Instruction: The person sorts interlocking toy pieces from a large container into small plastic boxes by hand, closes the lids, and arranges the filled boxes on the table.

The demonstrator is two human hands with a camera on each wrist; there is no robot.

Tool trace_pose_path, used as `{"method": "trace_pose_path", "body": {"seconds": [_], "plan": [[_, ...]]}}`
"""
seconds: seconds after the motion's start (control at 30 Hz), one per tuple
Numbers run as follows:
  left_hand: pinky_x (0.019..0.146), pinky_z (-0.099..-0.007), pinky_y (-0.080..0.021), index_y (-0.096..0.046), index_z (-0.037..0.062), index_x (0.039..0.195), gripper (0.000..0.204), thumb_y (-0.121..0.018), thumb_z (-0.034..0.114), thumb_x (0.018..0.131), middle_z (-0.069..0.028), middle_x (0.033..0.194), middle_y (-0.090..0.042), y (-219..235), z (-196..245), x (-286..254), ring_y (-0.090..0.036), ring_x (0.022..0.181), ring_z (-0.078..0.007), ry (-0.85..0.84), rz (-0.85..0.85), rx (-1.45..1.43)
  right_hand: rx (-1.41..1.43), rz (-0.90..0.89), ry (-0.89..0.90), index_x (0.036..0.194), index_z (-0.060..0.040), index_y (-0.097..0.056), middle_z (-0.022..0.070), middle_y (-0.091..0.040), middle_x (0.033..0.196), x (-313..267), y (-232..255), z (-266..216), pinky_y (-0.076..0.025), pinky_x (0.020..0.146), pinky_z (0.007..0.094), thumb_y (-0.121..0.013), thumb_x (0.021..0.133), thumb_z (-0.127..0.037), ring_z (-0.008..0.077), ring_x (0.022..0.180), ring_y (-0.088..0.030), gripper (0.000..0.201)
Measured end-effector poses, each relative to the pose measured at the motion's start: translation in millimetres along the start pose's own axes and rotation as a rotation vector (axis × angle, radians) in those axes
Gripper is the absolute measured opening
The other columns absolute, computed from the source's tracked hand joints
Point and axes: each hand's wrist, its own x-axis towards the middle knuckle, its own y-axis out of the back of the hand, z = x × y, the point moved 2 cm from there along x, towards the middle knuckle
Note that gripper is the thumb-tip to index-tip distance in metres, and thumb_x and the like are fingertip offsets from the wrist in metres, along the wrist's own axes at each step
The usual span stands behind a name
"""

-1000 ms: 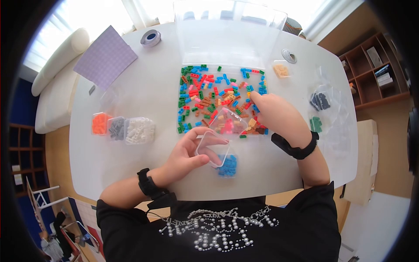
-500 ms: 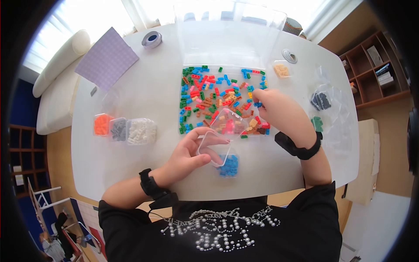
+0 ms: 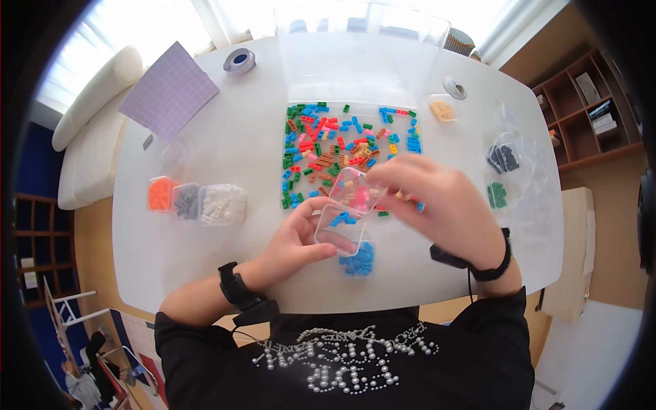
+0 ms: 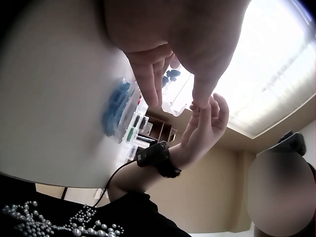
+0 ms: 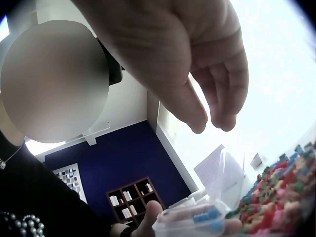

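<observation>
My left hand (image 3: 294,236) holds a small clear plastic box (image 3: 351,239), its hinged lid (image 3: 355,193) swung up on the far side. A few blue toy bricks (image 3: 344,219) lie inside, also visible through the wall in the right wrist view. Above and to the right of the lid is my right hand (image 3: 447,208); the right wrist view shows its thumb and fingers apart with nothing between them. Beyond both hands, many mixed-colour bricks (image 3: 321,147) spread over a large clear bin (image 3: 348,72). A container of blue bricks (image 3: 358,262) sits just below the held box.
Orange (image 3: 162,195), grey (image 3: 186,203) and white bricks (image 3: 223,205) fill small containers at left. Beige (image 3: 442,109), black (image 3: 502,158) and green bricks (image 3: 497,195) stand at right. A tape roll (image 3: 239,61) and purple grid sheet (image 3: 169,92) lie at the back left.
My right hand has come from the bin's right side toward the held box, and blue bricks now lie in that box. My left hand keeps its hold nearly in place.
</observation>
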Motion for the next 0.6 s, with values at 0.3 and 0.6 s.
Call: {"method": "trace_pose_path", "body": {"seconds": [0.3, 0.6], "plan": [[0.095, -0.0377, -0.051, -0.028, 0.0083, 0.140, 0.066, -0.067, 0.002, 0.087, -0.0191, 0.136, -0.049, -3.2, 3.3, 1.9, -0.061, 0.114, -0.0298, 0.033, 0.009, -0.019, -0.314, -0.145, -0.222, 0.094, -0.0012, -0.065, 0.0155, -0.064, 0.088, 8.7, -4.6, 80.5, -0.051, 0.074, 0.0373, -0.064, 0.081, -0.004, 0.0318, 0.080, -0.063, 0.013], [0.096, -0.0377, -0.051, -0.028, 0.0092, 0.141, 0.066, -0.067, 0.002, 0.087, -0.0201, 0.136, -0.049, -3.6, 3.3, 1.9, -0.061, 0.115, -0.0295, 0.040, 0.011, -0.012, -0.357, -0.127, -0.218, 0.090, -0.0020, -0.061, 0.0139, -0.061, 0.091, 10.3, -22.9, 95.2, -0.049, 0.076, 0.0412, -0.060, 0.081, -0.002, 0.0339, 0.086, -0.061, 0.009]]}}
